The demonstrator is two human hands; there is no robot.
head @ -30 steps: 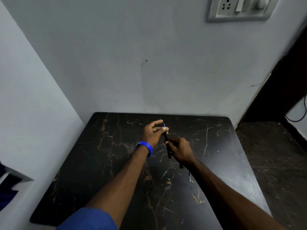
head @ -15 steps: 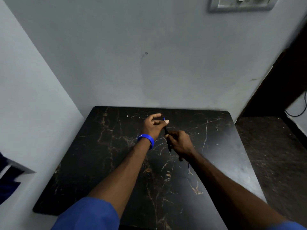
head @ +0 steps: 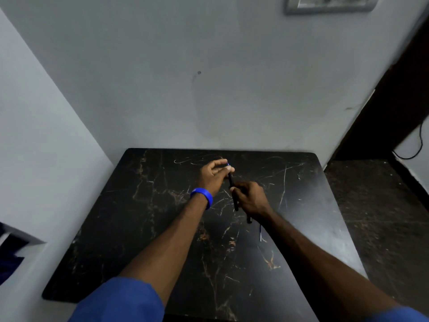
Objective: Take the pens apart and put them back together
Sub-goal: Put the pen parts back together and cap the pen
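A thin black pen (head: 232,189) stands nearly upright over the middle of the black marble table (head: 144,219). My right hand (head: 251,199) grips its lower half. My left hand (head: 214,175), with a blue wristband, pinches the pen's top end, where a small blue part shows between thumb and forefinger. A second dark pen piece (head: 249,220) pokes out below my right hand. A thin pale refill-like piece (head: 260,233) lies on the table beside my right forearm.
The table stands in a corner, with grey walls (head: 209,89) behind and to the left. A switch plate (head: 329,5) is high on the back wall. A dark floor (head: 380,205) and doorway lie to the right.
Both hands stay on the pen with almost no change in grip. The view has tilted down a little, so the table and hands sit higher in frame and the switch plate is cut off.
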